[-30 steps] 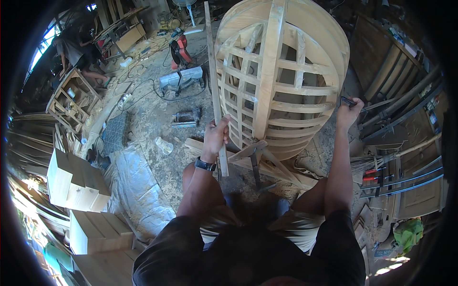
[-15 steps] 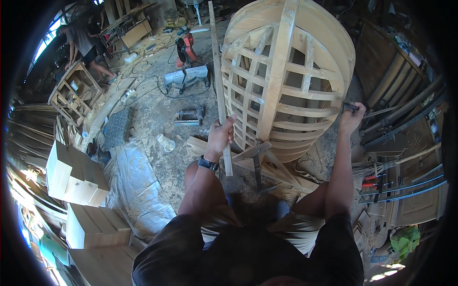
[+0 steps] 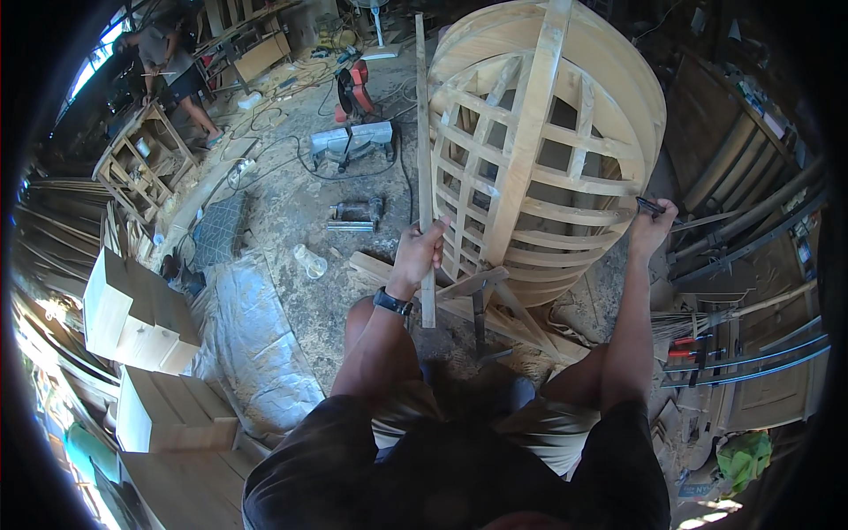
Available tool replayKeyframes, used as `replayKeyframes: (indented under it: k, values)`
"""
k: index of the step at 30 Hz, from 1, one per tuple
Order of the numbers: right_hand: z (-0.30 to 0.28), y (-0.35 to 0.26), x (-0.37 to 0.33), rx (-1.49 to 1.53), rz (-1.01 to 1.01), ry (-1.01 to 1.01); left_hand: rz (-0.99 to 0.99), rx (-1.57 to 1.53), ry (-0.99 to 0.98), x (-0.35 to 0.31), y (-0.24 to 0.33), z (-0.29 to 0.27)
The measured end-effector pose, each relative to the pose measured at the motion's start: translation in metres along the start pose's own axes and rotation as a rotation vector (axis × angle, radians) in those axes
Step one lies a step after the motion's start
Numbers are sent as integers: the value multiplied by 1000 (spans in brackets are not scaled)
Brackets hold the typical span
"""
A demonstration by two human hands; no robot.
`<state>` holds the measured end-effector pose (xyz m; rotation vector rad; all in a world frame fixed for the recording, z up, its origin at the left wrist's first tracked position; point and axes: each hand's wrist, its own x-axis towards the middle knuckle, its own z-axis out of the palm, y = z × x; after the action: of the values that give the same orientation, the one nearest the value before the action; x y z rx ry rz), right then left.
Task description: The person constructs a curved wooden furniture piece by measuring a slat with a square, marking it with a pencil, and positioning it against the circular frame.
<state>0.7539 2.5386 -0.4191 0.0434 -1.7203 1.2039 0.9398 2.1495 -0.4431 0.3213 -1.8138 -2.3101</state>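
In front of me stands a large curved wooden frame (image 3: 521, 168) of crossing slats and a wide central rib. My left hand (image 3: 415, 256), with a dark watch on its wrist, is closed round the lower part of a long, narrow wooden strip (image 3: 424, 132). The strip points away from me along the frame's left side. By the frame's right edge, my right hand (image 3: 652, 231) pinches a slim black pen-like tool (image 3: 649, 206). Its tip is close to the rim; whether it touches I cannot tell.
Left of the frame, a nail gun (image 3: 356, 215), a clear plastic cup (image 3: 309, 261) and a red-and-grey mitre saw (image 3: 353, 137) stand on the floor. Wooden boxes (image 3: 141, 318) line the left. Another person (image 3: 168, 66) works far left. Clamps (image 3: 698, 349) lie right.
The wooden strip has swung more upright and closer to the frame in my left hand. My right hand stays by the rim. The view has shifted slightly; the other person's arms have risen.
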Motion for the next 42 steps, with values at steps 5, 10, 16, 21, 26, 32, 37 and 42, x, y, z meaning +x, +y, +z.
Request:
replayKeyframes:
  k: [5, 10, 16, 21, 26, 32, 37, 42]
  values:
    - [0, 1, 0, -95, 10, 14, 2, -17, -14, 0, 0, -1]
    - [-3, 5, 1, -88, 21, 10, 6, -13, -18, -1, 1, 1]
    - [-5, 6, 2, -75, 57, 5, 4, 24, -5, -4, 4, 4]
    - [-6, 11, 3, -61, 44, 15, -5, 32, 1, -4, 3, 5]
    - [-7, 3, 0, -82, 82, -8, -12, 30, 5, -4, 1, 4]
    - [-9, 14, 3, -62, 39, 12, 4, 42, 27, -4, 1, 10]
    - [-13, 19, 7, -151, 6, 27, 7, 7, 9, -1, -1, 6]
    - [-13, 18, 7, -119, 24, 22, -1, -3, 12, -1, -2, 5]
